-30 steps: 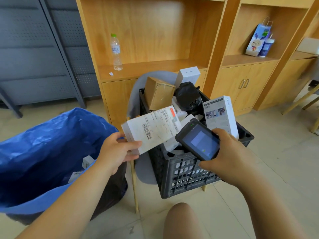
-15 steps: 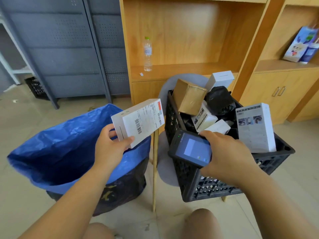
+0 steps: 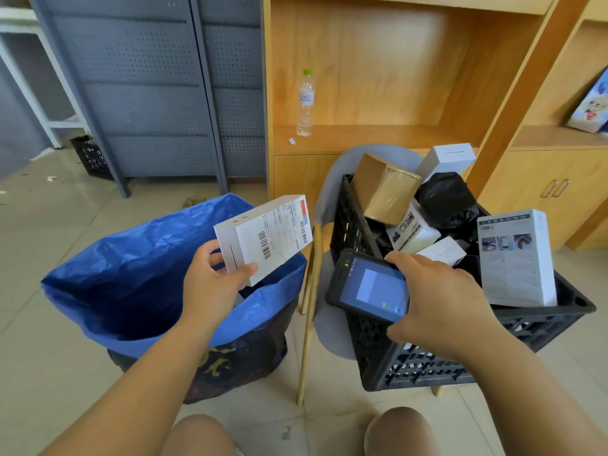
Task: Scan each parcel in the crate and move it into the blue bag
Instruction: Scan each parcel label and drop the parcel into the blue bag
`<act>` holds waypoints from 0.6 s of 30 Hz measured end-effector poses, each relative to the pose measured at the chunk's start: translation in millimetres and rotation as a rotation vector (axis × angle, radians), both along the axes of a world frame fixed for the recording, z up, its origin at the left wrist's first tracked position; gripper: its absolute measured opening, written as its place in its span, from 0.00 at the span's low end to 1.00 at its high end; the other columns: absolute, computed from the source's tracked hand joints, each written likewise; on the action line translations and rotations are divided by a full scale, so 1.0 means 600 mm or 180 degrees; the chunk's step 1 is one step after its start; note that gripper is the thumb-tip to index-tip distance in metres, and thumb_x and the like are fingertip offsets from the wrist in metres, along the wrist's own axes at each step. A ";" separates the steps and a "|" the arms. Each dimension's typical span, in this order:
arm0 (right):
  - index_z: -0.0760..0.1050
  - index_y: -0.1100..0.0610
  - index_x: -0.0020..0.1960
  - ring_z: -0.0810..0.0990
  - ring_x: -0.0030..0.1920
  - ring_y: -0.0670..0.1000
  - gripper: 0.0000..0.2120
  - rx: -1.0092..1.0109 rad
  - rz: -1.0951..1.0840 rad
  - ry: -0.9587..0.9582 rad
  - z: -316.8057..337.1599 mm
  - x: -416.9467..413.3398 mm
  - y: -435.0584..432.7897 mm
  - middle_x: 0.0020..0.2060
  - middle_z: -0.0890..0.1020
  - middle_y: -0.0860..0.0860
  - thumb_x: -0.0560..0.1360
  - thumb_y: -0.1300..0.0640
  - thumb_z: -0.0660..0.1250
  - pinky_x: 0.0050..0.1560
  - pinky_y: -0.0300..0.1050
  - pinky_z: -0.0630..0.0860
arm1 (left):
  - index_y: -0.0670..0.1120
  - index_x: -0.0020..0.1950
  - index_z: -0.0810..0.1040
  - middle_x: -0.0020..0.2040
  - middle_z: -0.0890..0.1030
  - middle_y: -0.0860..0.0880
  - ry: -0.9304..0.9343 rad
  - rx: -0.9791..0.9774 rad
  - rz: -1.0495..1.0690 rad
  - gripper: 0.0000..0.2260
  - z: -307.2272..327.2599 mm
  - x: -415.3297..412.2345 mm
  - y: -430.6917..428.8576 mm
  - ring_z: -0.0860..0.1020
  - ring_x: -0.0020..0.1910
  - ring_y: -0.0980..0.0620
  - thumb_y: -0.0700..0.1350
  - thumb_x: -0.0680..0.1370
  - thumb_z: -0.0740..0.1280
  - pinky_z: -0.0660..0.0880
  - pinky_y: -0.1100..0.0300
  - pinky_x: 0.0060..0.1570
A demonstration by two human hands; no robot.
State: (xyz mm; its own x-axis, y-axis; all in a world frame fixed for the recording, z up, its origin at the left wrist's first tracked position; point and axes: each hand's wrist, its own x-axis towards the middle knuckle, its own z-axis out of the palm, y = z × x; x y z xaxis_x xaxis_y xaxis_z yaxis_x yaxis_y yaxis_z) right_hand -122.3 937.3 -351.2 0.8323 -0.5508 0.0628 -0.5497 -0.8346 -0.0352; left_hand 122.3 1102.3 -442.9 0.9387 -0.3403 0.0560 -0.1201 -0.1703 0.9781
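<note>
The left hand (image 3: 210, 287) gripped the white parcel (image 3: 263, 238) tilted over the blue bag's (image 3: 131, 274) right rim, mouth directly below, while the right hand (image 3: 437, 301) clasped the scanner (image 3: 365, 287) beside the crate (image 3: 427, 366).

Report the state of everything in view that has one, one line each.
blue bag: mouth open, standing on the floor.
white parcel: held by the left hand above the bag's opening, barcode label facing up.
scanner: screen lit, held by the right hand.
crate: piled with parcels.
brown box: tilted, in the crate.
water bottle: upright, capped.
cabinet doors: closed.
</note>
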 end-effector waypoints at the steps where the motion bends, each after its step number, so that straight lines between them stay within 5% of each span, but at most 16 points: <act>1: 0.58 0.47 0.67 0.73 0.49 0.51 0.42 -0.0019 0.0004 0.0013 -0.001 0.003 0.001 0.52 0.73 0.46 0.57 0.42 0.73 0.44 0.46 0.68 | 0.60 0.57 0.68 0.47 0.75 0.64 0.0006 0.0019 0.0016 0.26 -0.003 0.002 0.002 0.79 0.48 0.58 0.44 0.68 0.78 0.82 0.52 0.45; 4: 0.57 0.47 0.66 0.73 0.49 0.51 0.42 -0.0090 0.0023 0.0055 -0.004 0.012 0.006 0.52 0.73 0.46 0.58 0.41 0.72 0.42 0.45 0.66 | 0.59 0.58 0.68 0.48 0.75 0.63 0.0044 0.0045 0.0056 0.26 -0.009 0.008 0.009 0.78 0.47 0.58 0.43 0.68 0.78 0.81 0.51 0.46; 14: 0.58 0.47 0.65 0.71 0.47 0.49 0.40 0.0100 0.0095 -0.0034 -0.011 0.062 0.031 0.51 0.72 0.45 0.59 0.42 0.73 0.43 0.45 0.69 | 0.49 0.56 0.75 0.48 0.81 0.54 0.0571 0.0054 0.0332 0.19 -0.026 0.043 0.063 0.81 0.42 0.56 0.44 0.69 0.76 0.77 0.64 0.28; 18: 0.57 0.47 0.66 0.68 0.45 0.48 0.41 0.0086 0.0143 -0.0017 -0.013 0.079 0.039 0.52 0.72 0.45 0.59 0.41 0.72 0.42 0.44 0.68 | 0.44 0.60 0.75 0.52 0.81 0.49 0.0601 0.0242 0.0673 0.21 -0.028 0.079 0.075 0.81 0.44 0.53 0.44 0.69 0.76 0.79 0.60 0.33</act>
